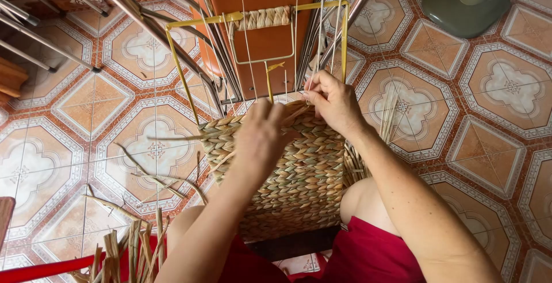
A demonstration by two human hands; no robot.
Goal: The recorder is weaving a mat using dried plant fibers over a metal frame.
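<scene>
We see woven basket wall mostly done; yellow wire frame at 12 o'clock still bare. Left hand fingers half-curled on weave, right hand pinching strand.

1. We see no packages, labels, signs or screens anywhere around the woven basket.
</scene>
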